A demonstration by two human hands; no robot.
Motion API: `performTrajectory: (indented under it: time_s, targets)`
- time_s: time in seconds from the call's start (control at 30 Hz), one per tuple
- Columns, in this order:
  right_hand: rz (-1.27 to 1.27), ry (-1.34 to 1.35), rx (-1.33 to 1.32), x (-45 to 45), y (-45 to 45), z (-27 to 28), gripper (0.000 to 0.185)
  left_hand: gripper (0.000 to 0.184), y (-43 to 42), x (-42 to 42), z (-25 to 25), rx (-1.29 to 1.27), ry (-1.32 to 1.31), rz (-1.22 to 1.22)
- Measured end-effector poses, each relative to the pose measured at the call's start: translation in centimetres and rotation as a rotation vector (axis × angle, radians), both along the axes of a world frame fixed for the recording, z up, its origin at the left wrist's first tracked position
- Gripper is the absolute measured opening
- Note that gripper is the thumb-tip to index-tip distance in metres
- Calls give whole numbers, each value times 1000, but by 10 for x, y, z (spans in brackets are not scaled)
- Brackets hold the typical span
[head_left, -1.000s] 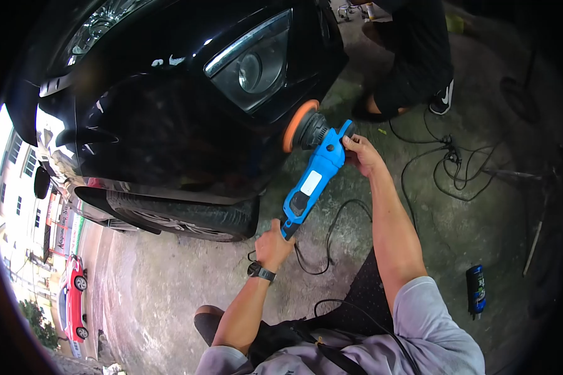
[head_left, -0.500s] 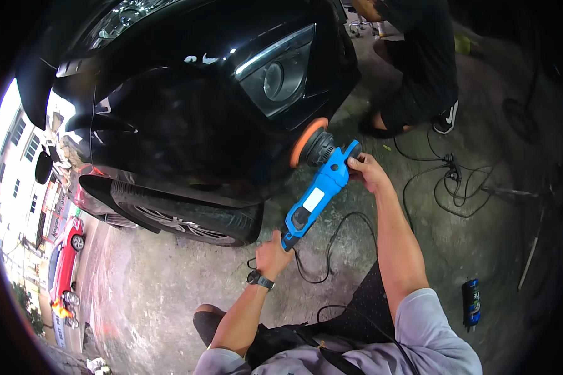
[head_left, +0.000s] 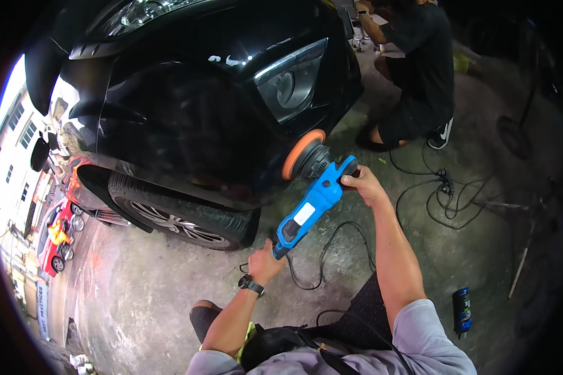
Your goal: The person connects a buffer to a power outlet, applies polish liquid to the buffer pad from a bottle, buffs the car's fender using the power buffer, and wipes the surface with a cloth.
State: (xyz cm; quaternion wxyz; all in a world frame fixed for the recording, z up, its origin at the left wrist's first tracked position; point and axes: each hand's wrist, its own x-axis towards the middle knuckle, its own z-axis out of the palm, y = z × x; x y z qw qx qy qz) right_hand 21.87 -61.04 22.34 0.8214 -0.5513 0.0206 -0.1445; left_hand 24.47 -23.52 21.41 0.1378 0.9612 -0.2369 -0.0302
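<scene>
A blue polisher [head_left: 308,206] with an orange pad [head_left: 303,154] is held at the lower corner of a black car's bumper [head_left: 187,119]. My left hand [head_left: 267,261], below a dark watch, is wrapped round the tool's rear end. My right hand [head_left: 364,185] grips the front, by the round knob near the head. The pad's face is turned to the bumper; whether it touches the paint cannot be made out. Above the pad is the fog light [head_left: 289,87], and a wheel [head_left: 181,215] lies to the left.
A person [head_left: 419,75] in dark clothes crouches at the car's front. Black cables [head_left: 447,187] lie coiled on the concrete floor. A blue and black bottle [head_left: 461,311] lies at the lower right. Outside, at far left, is a red car [head_left: 51,247].
The view has shifted, and the car appears further right and lower. The polisher, held in both my hands, has moved down across the picture. An orange-clad figure now shows before the red car.
</scene>
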Motion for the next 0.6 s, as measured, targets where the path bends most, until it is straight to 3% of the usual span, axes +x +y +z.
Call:
performTrajectory:
  time_s: [0.6]
  targets:
    - [-279,-331,-225,-26,93,88,48,57,26,18,-12,-275,145,-89]
